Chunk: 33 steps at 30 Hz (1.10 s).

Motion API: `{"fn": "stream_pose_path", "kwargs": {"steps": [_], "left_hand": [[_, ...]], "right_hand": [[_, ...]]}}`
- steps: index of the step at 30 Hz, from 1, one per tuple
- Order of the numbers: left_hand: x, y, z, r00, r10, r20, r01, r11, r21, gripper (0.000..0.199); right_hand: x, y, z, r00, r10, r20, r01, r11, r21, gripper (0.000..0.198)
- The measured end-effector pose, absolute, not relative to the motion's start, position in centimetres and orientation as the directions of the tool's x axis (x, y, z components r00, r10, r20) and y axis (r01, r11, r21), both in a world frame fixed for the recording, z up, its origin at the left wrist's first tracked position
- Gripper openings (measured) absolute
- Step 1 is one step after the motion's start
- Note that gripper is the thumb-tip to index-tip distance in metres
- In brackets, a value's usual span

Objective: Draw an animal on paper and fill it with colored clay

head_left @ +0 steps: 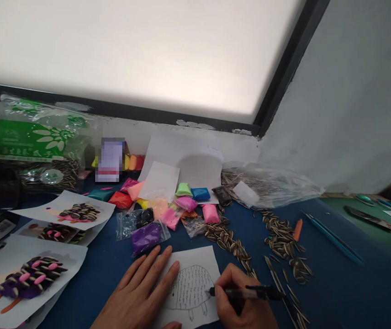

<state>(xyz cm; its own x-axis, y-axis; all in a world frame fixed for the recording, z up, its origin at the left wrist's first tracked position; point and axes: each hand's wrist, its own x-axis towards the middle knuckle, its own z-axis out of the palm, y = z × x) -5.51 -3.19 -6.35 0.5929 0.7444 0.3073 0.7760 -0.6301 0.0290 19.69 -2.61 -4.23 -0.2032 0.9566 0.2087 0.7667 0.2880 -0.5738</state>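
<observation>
A small sheet of white paper [214, 262] lies on the blue table, bearing a line drawing of a rounded animal with rows of short marks on its body and little legs. Across the sheet's left side my left hand [140, 292] rests flat, fingers stretched out. My right hand [240, 301] grips a black pen [236, 292], its tip at the right edge of the drawn body. Sunflower seeds [231, 242] lie in a strip just beyond the right hand. A packet of purple clay [145, 237] sits beyond my left fingertips.
Printed pictures of seed-covered clay hedgehogs [27, 278] overlap at left. Colourful clay packets [185, 203] and white sheets [161, 180] stand behind. A green seed bag [38, 141] is back left, a clear bag [277, 183] back right. A blue tool [334, 237] lies right.
</observation>
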Motion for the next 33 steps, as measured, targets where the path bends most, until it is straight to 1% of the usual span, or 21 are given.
{"fn": "stream_pose_path", "kwargs": {"steps": [6,11,15,23,26,30,33], "left_hand": [[-5.61,-3.21,-6.12,0.589,0.752,0.296,0.772,-0.632,0.069,0.067],[-5.52,-3.23,-6.19,0.578,0.750,0.321,0.769,-0.633,0.094,0.068],[-5.49,-3.29,-6.21,0.570,0.756,0.321,0.773,-0.626,0.100,0.069],[-5.64,-3.38,-6.17,0.590,0.746,0.310,0.768,-0.637,0.072,0.067],[-5.53,-3.38,-6.16,0.585,0.753,0.301,0.770,-0.632,0.085,0.067],[-5.46,-3.38,-6.11,0.576,0.761,0.297,0.775,-0.624,0.096,0.065],[-5.51,-3.36,-6.16,0.566,0.764,0.311,0.777,-0.620,0.110,0.068]], "right_hand": [[19.72,-2.56,-4.20,-0.191,0.954,0.232,0.747,0.294,-0.596,0.017],[19.77,-2.54,-4.41,-0.181,0.967,0.178,0.676,0.254,-0.692,0.015],[19.70,-2.69,-4.37,-0.163,0.973,0.161,0.660,0.228,-0.715,0.015],[19.62,-2.80,-4.39,-0.150,0.972,0.183,0.669,0.236,-0.704,0.015],[19.63,-2.77,-4.43,-0.157,0.972,0.176,0.678,0.235,-0.696,0.015],[19.72,-2.66,-4.36,-0.195,0.960,0.202,0.700,0.281,-0.657,0.015],[19.77,-2.57,-4.32,-0.201,0.956,0.212,0.707,0.291,-0.644,0.014]]}}
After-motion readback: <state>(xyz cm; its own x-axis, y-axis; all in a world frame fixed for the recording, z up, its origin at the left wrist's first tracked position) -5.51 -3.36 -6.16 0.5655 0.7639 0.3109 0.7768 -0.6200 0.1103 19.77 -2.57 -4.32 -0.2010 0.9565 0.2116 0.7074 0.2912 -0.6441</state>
